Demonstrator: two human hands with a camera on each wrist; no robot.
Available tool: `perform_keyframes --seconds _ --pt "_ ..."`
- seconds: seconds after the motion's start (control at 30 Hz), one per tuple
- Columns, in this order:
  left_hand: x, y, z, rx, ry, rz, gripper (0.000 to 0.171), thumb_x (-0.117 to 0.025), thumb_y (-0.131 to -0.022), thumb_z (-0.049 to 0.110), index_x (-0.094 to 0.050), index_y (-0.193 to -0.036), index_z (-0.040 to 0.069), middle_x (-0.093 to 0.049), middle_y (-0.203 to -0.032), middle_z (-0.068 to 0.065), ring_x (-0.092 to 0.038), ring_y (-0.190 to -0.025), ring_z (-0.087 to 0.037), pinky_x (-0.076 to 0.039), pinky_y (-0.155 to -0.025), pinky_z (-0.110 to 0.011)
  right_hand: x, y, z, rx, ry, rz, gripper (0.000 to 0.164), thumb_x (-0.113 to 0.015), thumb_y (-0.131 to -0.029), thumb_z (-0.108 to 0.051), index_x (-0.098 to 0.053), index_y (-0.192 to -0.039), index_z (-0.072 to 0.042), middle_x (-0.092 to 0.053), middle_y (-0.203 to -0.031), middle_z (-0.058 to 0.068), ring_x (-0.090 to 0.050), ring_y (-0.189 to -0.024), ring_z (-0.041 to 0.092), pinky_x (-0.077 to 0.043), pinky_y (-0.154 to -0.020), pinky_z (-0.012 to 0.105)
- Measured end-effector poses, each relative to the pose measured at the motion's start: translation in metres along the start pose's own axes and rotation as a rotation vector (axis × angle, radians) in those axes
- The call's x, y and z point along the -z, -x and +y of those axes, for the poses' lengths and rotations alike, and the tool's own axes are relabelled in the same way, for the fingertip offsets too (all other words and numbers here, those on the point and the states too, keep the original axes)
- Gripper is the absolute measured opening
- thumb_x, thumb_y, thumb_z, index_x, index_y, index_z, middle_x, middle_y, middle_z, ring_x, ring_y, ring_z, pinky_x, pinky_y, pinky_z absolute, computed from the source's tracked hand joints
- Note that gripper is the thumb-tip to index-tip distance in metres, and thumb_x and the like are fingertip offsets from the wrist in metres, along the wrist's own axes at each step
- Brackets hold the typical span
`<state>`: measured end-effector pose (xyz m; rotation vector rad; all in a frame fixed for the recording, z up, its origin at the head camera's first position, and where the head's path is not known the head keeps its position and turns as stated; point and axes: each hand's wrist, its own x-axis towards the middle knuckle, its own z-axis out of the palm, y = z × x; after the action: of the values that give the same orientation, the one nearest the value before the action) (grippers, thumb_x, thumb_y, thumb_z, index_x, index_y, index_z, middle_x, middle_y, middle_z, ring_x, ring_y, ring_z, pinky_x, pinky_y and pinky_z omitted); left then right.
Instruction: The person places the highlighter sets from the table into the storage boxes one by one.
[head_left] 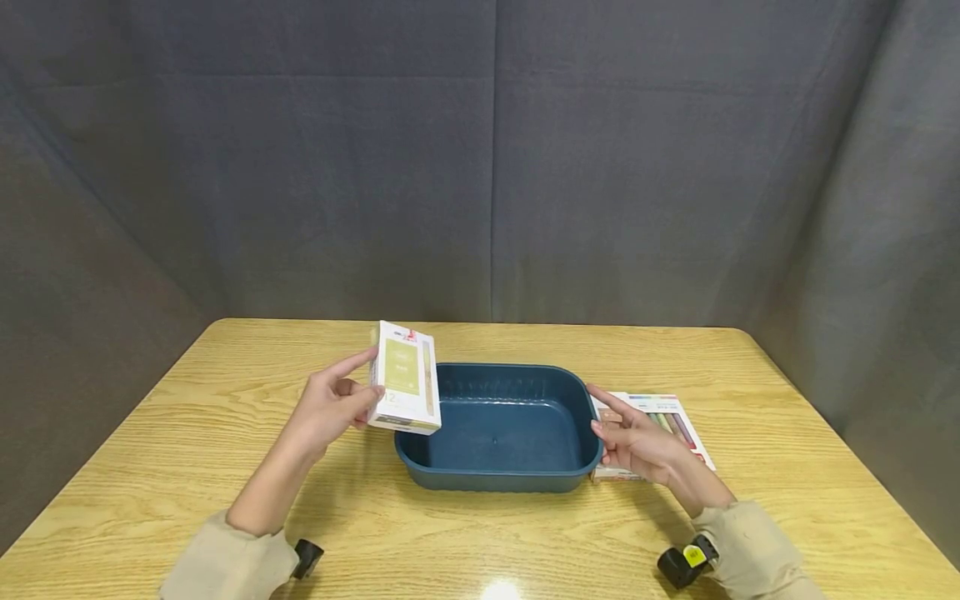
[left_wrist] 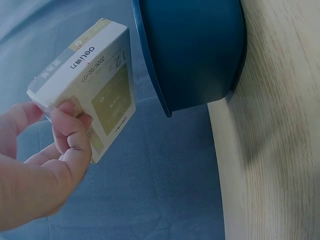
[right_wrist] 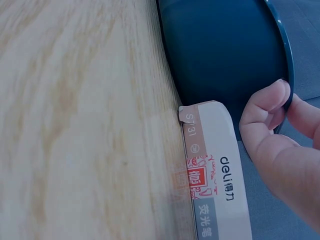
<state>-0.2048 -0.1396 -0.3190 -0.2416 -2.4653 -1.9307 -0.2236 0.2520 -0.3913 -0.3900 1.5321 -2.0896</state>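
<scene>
Bench scene with two hands, a container and three cartons. The white cardboard box with a yellow-green panel point(head_left: 405, 379) is held in the air at the left end of the dark blue, rectangular plastic tray with rounded corners point(head_left: 495, 483). In the head view it overlaps the tray's left rim; in the left wrist view a gap separates it from the tray wall. Its long axis runs mostly away from the person, across the tray's longer left-to-right axis, and its printed face is tilted toward the head camera. The tray's cavity thus lies to the right of the box and of the left hand point(head_left: 330, 408), the hand nearer to it. The left fingers are bent to the thickness of the box and pinch its left edge near the lower end, the thumb against the printed face.

The right hand point(head_left: 637, 442) is at the opposite end, its thumb and fingers brought together on the tray's right rim. The tray sits upright on the pale wood-grain bench point(head_left: 480, 542); its smooth floor shows over most of its length, the left portion being partly hidden behind the raised box.

Just outside the tray's right end, partly beneath the right hand in the head view, are a white carton with a brown panel point(right_wrist: 220, 150) and a flat white carton showing coloured markers point(head_left: 671, 412). Whether these two touch cannot be told.
</scene>
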Motion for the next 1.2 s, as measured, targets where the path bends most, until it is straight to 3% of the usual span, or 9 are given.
perform_keyframes --seconds 1.2 --pt "-0.027 -0.007 -0.005 0.011 -0.028 -0.043 0.052 -0.058 -0.081 -0.001 -0.045 -0.131 0.003 -0.054 -0.069 -0.011 -0.047 -0.054 -0.016 -0.042 -0.048 -0.025 0.001 -0.001 0.001 0.001 -0.017 -0.012 0.067 -0.038 -0.095 -0.001 0.009 -0.142 -0.009 -0.054 -0.08 0.0 -0.056 -0.065 0.011 -0.047 -0.061 0.022"
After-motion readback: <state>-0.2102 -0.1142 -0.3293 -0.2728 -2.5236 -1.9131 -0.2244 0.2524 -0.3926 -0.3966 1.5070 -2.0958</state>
